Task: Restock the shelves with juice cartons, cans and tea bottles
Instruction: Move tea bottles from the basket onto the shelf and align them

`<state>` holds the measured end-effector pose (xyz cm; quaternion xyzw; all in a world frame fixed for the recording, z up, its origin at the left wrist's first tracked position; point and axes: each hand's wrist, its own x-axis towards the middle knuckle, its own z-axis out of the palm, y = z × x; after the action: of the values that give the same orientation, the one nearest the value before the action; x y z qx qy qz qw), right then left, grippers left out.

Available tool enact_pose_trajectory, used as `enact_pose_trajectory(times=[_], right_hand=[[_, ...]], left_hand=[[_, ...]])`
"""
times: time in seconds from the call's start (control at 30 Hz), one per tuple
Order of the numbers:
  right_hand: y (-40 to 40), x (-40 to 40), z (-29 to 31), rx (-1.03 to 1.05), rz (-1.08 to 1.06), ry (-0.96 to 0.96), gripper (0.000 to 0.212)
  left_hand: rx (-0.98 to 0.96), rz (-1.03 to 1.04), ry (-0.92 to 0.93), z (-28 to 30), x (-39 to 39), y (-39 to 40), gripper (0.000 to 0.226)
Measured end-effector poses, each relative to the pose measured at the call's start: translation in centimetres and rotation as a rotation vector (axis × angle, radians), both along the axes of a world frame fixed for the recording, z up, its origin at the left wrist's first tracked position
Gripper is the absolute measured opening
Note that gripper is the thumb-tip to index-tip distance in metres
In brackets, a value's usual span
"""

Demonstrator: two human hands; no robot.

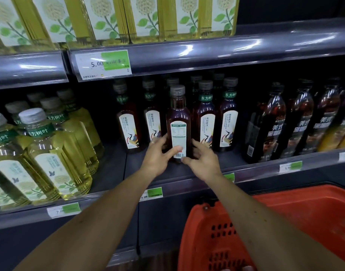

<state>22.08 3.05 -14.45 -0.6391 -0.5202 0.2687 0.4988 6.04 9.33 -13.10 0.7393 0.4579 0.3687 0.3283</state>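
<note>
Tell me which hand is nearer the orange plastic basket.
Right. The right hand grips the dark tea bottle on the shelf, above the orange plastic basket; the left hand holds the bottle's other side, farther left of the basket.

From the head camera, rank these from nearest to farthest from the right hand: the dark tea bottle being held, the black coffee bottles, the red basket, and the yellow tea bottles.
Measured from the right hand:
1. Dark tea bottle, in its fingers, shelf centre.
2. Black coffee bottles, on the shelf to its right.
3. Red basket, below right; close to the coffee bottles in rank, hard to call.
4. Yellow tea bottles, far left on the shelf.
</note>
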Motion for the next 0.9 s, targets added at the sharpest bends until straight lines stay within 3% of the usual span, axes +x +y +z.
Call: enact_pose_trajectory(times=[0.17, 0.27, 0.37, 0.57, 0.7, 0.83, 0.9], right_hand=[[0.1, 0.2, -0.5, 0.041, -0.013, 0.078, 0.063], [-0.1, 0.1, -0.9, 0.077, -0.001, 0.076, 0.05], [0.2, 0.4, -0.8, 0.045, 0.027, 0.091, 0.046], [0.4, 0.7, -0.2, -0.024, 0.098, 0.135, 0.081], [0.0, 0.6, -0.2, 0.002, 0.035, 0.037, 0.058], [-0.4, 0.7, -0.1, 0.062, 0.021, 0.046, 0.047], [-0.7, 0.4, 0.0, 0.081, 0.023, 0.029, 0.045]], left_hand=[[0.097, 0.146, 0.189, -1.3, 1.1, -1.0, 0.082], [0.126, 0.257, 0.167, -0.8, 2.1, -1.4, 0.096], [0.134, 0.232, 0.064, -0.9, 2.3, -1.5, 0.082], [0.097, 0.153, -0.05, -1.8, 1.1, -0.5, 0.07], [-0.003, 0.057, -0.218, -2.1, 0.6, -0.6, 0.08], [-0.045, -0.056, -0.225, -2.3, 0.8, -0.7, 0.053], [-0.021, -0.03, -0.174, -1.9, 0.9, -0.8, 0.051]])
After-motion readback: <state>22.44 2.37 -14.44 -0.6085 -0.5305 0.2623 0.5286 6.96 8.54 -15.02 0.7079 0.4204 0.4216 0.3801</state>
